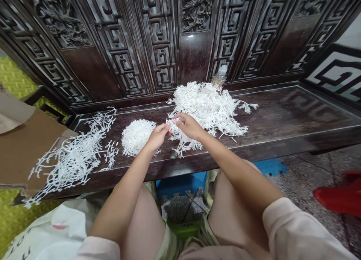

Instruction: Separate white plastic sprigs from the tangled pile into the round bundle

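My left hand (158, 135) and my right hand (188, 125) meet over the dark wooden bench seat (282, 117), both pinched on the same white plastic sprue piece (183, 141) at the near edge of a big tangled heap of white sprue pieces (207, 107). Just left of my left hand lies a rounded mound of small white plastic bits (137, 136). Further left, bare white branch-like frames (75, 158) are spread flat over the seat and onto brown cardboard (25, 147).
A carved dark wooden backrest (158, 38) rises behind the seat. A plastic bottle (219, 77) stands behind the big heap. A white bag (53, 231) lies by my left knee, a blue mat (183, 183) under the bench, a red object (338, 198) on the floor at right.
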`<state>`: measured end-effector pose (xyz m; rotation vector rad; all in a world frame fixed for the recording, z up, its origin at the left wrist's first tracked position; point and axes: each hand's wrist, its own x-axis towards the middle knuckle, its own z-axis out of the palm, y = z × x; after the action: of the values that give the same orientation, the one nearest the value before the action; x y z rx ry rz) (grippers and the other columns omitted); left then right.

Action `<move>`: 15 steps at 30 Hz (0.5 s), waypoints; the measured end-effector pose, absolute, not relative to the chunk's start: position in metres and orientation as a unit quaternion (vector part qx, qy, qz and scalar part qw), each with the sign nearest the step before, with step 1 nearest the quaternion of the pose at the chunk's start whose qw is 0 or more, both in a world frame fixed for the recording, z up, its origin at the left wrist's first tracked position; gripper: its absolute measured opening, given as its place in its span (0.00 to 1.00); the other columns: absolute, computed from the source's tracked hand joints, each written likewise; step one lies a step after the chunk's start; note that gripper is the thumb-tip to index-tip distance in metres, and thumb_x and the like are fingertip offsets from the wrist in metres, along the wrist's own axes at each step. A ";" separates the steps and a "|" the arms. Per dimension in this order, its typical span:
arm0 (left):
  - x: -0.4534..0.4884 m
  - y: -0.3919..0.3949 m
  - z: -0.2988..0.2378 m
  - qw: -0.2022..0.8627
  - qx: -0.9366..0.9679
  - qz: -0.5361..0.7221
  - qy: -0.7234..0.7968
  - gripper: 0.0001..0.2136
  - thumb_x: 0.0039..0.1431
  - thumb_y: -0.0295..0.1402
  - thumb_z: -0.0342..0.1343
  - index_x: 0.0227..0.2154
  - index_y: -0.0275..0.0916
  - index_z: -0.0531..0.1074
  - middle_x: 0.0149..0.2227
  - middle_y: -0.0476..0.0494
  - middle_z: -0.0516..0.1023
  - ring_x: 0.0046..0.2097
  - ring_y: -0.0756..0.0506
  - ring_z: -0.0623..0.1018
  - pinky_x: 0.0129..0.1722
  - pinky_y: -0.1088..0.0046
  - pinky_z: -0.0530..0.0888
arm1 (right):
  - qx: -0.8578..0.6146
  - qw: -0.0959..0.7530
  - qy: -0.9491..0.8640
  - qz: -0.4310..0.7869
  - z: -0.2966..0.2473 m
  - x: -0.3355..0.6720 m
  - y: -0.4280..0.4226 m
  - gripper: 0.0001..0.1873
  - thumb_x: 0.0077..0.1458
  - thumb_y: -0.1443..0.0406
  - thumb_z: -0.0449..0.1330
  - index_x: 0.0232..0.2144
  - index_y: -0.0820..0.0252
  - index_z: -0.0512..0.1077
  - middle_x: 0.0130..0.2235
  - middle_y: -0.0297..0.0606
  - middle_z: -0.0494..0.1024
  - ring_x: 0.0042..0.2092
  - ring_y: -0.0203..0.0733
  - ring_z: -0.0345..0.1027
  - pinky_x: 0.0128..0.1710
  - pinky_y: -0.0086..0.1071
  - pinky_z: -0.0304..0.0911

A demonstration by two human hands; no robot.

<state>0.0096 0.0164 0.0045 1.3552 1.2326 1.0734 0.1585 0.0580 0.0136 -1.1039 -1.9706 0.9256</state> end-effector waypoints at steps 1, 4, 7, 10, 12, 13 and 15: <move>0.010 0.016 0.004 0.474 0.563 0.444 0.511 0.18 0.52 0.47 0.44 0.19 0.36 0.62 0.21 0.50 0.63 0.26 0.52 0.63 0.31 0.75 0.61 | -0.421 0.340 -0.767 0.344 0.014 0.160 0.059 0.14 0.50 0.59 0.50 0.37 0.60 0.66 0.36 0.37 0.70 0.35 0.36 0.61 0.36 0.31 0.55; 0.013 0.014 0.003 0.422 0.577 0.458 0.529 0.18 0.53 0.45 0.44 0.17 0.36 0.60 0.20 0.51 0.60 0.26 0.53 0.61 0.29 0.75 0.59 | -0.410 0.315 -0.800 0.305 0.017 0.163 0.062 0.12 0.50 0.59 0.52 0.33 0.60 0.68 0.33 0.37 0.72 0.35 0.36 0.62 0.36 0.30 0.54; 0.017 0.013 0.002 0.377 0.586 0.480 0.533 0.18 0.53 0.44 0.44 0.16 0.36 0.58 0.20 0.51 0.58 0.25 0.53 0.60 0.28 0.75 0.58 | -0.403 0.303 -0.821 0.268 0.020 0.162 0.062 0.11 0.50 0.59 0.52 0.28 0.61 0.70 0.29 0.35 0.72 0.32 0.36 0.62 0.34 0.29 0.53; 0.024 0.010 0.005 0.347 0.596 0.501 0.523 0.17 0.54 0.42 0.43 0.16 0.37 0.56 0.20 0.51 0.57 0.25 0.53 0.60 0.28 0.75 0.58 | -0.386 0.314 -0.831 0.251 0.020 0.160 0.064 0.12 0.51 0.59 0.51 0.26 0.61 0.70 0.26 0.34 0.71 0.30 0.35 0.61 0.33 0.28 0.52; 0.028 0.004 0.010 0.335 0.599 0.513 0.516 0.18 0.55 0.42 0.42 0.15 0.37 0.55 0.20 0.51 0.57 0.26 0.53 0.60 0.29 0.75 0.59 | -0.401 0.318 -0.825 0.239 0.019 0.164 0.071 0.12 0.51 0.60 0.51 0.25 0.61 0.69 0.25 0.34 0.70 0.29 0.34 0.60 0.32 0.28 0.52; 0.028 0.000 0.014 0.333 0.604 0.517 0.507 0.18 0.55 0.42 0.42 0.15 0.37 0.54 0.20 0.51 0.57 0.26 0.52 0.60 0.30 0.75 0.59 | -0.436 0.319 -0.810 0.228 0.017 0.170 0.077 0.13 0.51 0.60 0.51 0.25 0.62 0.69 0.25 0.35 0.70 0.28 0.34 0.59 0.31 0.28 0.52; 0.024 -0.007 0.023 0.321 0.615 0.529 0.489 0.19 0.56 0.43 0.40 0.15 0.37 0.54 0.19 0.51 0.57 0.27 0.52 0.62 0.32 0.75 0.61 | -0.546 0.318 -0.750 0.196 0.014 0.189 0.092 0.13 0.51 0.62 0.50 0.23 0.64 0.68 0.25 0.38 0.70 0.27 0.35 0.58 0.30 0.29 0.51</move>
<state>0.0243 -0.0065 0.0232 1.6146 1.2851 1.3891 0.1886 0.0922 0.0144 -1.4356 -1.9744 0.5161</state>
